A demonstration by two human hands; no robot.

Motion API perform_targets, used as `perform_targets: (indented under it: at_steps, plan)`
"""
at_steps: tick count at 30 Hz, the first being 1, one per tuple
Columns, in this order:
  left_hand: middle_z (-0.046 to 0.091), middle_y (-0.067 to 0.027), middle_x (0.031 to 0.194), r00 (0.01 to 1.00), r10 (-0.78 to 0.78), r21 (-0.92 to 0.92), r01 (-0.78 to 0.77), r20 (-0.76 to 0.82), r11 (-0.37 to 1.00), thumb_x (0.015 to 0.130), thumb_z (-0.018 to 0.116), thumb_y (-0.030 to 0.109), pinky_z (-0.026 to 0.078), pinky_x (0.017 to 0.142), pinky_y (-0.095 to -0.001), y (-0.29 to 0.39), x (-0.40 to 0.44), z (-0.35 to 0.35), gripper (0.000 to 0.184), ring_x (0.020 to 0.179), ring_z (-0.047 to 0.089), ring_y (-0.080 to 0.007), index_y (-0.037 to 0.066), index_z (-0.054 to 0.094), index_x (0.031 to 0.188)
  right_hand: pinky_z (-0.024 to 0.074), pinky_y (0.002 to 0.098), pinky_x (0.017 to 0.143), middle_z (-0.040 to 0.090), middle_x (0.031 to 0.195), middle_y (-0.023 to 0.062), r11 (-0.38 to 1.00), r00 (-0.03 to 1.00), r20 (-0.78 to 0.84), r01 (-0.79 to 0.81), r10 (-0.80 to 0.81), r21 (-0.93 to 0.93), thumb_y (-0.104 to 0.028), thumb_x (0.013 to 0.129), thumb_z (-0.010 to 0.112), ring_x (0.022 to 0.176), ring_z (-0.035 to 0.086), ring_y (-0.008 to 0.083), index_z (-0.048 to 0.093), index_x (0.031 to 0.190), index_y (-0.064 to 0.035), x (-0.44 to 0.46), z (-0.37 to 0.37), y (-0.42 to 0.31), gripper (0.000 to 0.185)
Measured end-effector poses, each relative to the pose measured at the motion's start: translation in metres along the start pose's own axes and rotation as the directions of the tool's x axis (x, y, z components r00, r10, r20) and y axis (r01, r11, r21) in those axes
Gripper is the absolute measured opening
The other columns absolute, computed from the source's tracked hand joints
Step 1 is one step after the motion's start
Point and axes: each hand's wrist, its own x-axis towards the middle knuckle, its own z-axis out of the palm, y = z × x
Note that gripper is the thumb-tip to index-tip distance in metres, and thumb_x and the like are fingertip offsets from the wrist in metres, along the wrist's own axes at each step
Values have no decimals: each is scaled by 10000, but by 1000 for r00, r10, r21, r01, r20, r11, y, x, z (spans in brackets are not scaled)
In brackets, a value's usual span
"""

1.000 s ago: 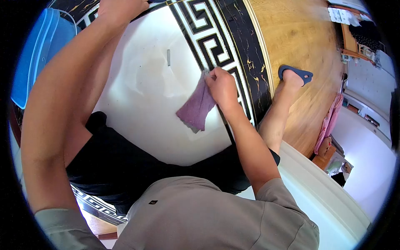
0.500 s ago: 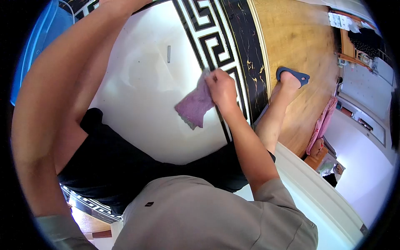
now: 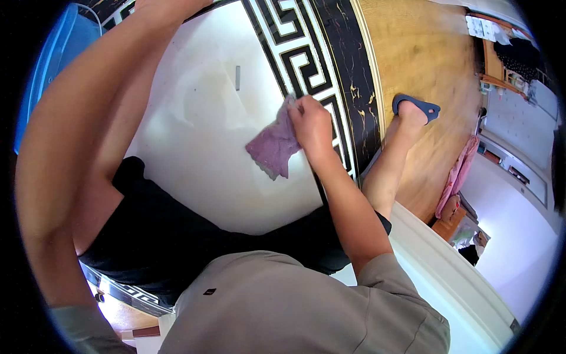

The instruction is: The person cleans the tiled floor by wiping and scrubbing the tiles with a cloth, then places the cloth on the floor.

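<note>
In the head view my right hand (image 3: 313, 125) is closed around one end of a purple cloth (image 3: 275, 145). The cloth hangs or lies in loose folds over the glossy white floor tile (image 3: 200, 118), with a greyish patch along its lower edge. At the top edge of the view my left hand (image 3: 174, 6) is cut off, so its fingers cannot be seen. A small slotted metal strip (image 3: 237, 78) is set in the tile, up and left of my right hand.
A blue plastic tub (image 3: 56, 65) stands at the upper left, behind my left arm. A black-and-white key-pattern border (image 3: 306, 68) edges the tile, then a wooden floor (image 3: 413, 41). My foot in a dark slipper (image 3: 417, 107) rests there. Pink fabric (image 3: 457, 177) lies farther right.
My right hand and the cloth have shifted very slightly up and left, and the cloth's lower folds look a little different. The left arm has hardly moved.
</note>
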Motion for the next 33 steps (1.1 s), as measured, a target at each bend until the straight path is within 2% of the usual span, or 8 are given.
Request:
perform_targets:
  at_steps: [6,9,14,18,21,25,29,33]
  plan:
    - [733,-241,900,999,-32,-52,33,5,998,717,752,226,601,769,-435,-5,2,0,339,856,747,-357,-58,711,899,527,488,694,679,799,226,983,981,-87,168,-174,-68,-133,867,726,750,662,434,652,850,0,83,26,-31,154]
    - [733,-241,896,998,-16,-56,19,61,998,718,754,231,603,766,-440,-5,1,-4,370,860,747,-357,-64,703,936,527,529,724,659,844,259,977,978,-73,188,-196,-102,-182,903,658,788,650,464,610,828,-1,87,26,-33,201]
    - [734,-228,890,1000,-12,-20,12,17,1000,731,743,231,605,758,-433,-5,4,5,340,866,749,-346,-50,710,920,519,536,696,662,845,233,993,997,16,81,-79,-84,-122,882,677,779,646,455,591,813,-7,11,1,-5,159]
    - [733,-221,910,998,45,17,-45,49,999,736,739,236,605,756,-432,-5,5,5,351,866,748,-338,-52,703,934,520,530,698,660,838,236,997,999,20,43,-42,-62,-119,879,680,773,641,458,595,817,-2,18,3,-11,157]
    - [727,-221,951,998,63,-2,-63,15,998,736,745,250,604,763,-429,-6,2,0,391,881,746,-332,-62,688,965,537,492,697,670,774,225,978,978,-94,178,-188,-106,-148,864,723,749,664,432,624,802,-1,69,23,-25,187]
    - [717,-224,995,999,38,-7,-38,8,999,734,757,268,602,781,-426,-10,8,8,452,911,741,-334,-73,663,1015,527,518,753,686,829,248,984,981,-93,166,-172,-71,-209,881,698,814,663,451,651,838,-3,138,39,-62,215]
    - [719,-223,997,999,11,-23,-11,33,1000,735,757,270,599,787,-424,-9,5,1,461,912,740,-331,-73,659,1027,534,525,752,685,866,253,980,986,-18,164,-167,-116,-181,900,646,833,666,456,654,842,-5,125,29,-57,185]
    - [719,-223,1000,998,38,-16,-37,43,999,737,757,272,596,790,-422,-9,6,3,462,904,741,-332,-75,658,1027,535,500,714,683,812,245,996,990,115,-78,83,-44,-141,846,717,804,670,446,658,858,-4,66,8,-27,150]
